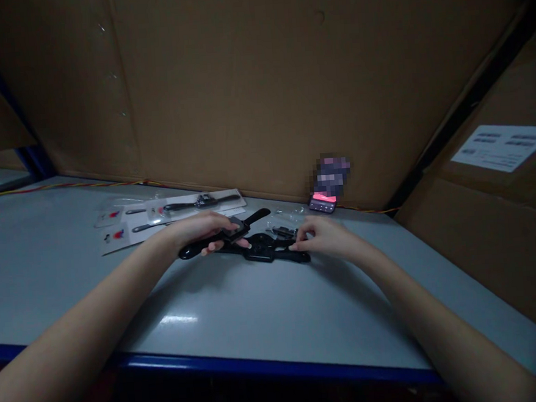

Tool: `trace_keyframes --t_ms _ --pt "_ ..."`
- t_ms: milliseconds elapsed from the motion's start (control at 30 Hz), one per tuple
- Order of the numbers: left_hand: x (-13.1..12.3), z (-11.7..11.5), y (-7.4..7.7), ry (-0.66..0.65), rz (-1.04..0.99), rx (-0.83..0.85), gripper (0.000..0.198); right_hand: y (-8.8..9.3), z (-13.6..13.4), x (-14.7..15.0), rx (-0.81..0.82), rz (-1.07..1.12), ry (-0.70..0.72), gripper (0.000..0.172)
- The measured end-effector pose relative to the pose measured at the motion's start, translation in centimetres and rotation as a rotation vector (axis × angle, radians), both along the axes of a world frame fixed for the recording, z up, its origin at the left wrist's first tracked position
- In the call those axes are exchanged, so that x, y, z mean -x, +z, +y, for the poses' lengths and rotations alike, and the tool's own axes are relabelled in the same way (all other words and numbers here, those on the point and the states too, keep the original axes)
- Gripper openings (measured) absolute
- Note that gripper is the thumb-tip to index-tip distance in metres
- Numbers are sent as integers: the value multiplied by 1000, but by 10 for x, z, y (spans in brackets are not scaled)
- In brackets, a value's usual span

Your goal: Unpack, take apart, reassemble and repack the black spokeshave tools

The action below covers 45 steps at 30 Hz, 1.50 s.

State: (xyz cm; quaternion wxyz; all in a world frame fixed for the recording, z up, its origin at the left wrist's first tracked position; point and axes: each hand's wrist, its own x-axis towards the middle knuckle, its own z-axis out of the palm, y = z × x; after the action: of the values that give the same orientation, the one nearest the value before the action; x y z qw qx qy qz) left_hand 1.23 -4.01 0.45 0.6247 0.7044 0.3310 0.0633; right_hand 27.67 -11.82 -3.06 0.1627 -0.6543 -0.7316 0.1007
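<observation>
My left hand [202, 229] holds a black smartwatch [233, 231] by its case, just above the grey table [239, 313]; its strap ends stick out to the left and upper right. My right hand [322, 236] rests its fingertips on a pile of black watches [266, 250] lying on the table right of the held one. Small clear plastic bags [284, 218] lie just behind the pile.
A white sheet [127, 232] at the back left carries two more black watches [201, 201] and small bags with red marks. A phone with a lit screen [323, 202] leans on the cardboard wall [260, 85]. Cardboard boxes [490, 222] stand right. The table has a blue front edge [270, 366].
</observation>
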Motion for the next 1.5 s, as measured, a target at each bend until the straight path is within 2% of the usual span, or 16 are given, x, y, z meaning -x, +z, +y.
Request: trace_keyframes --t_ms 200,433,500,567,667,767,867,933,1033,1133,1267,1367,1500 --pt "0 2 -1 -65 -41 0 22 -4 1 6 86 37 24 22" --pt "0 0 -2 -42 24 -52 27 -12 4 15 103 115 -5 17" --pt "0 2 -4 -64 21 -42 28 -10 3 14 18 117 2 14" --pt "1 4 -6 -102 6 4 30 -4 1 13 -137 140 11 13" --pt "0 7 -10 -197 14 147 40 9 -6 21 -343 227 50 13" --pt "-3 7 -15 -333 20 308 55 17 -16 43 -388 301 162 10" --pt "-6 5 -18 -440 -40 390 59 15 -23 66 -431 345 236 8" --pt "-6 2 -18 -468 -57 392 56 11 -26 77 -453 355 236 7" --pt "-4 -4 -13 -430 -27 281 42 7 -27 84 -475 333 216 5" --pt "-1 -10 -8 -370 -12 149 29 5 -28 85 -470 313 182 8" --pt "0 -12 -7 -386 -11 122 23 9 -29 85 -427 356 157 17" --pt "0 -11 -9 -408 -7 135 27 14 -30 81 -351 488 143 16" --pt "-1 -10 -9 -384 -27 142 24 21 -30 71 -186 762 166 28"
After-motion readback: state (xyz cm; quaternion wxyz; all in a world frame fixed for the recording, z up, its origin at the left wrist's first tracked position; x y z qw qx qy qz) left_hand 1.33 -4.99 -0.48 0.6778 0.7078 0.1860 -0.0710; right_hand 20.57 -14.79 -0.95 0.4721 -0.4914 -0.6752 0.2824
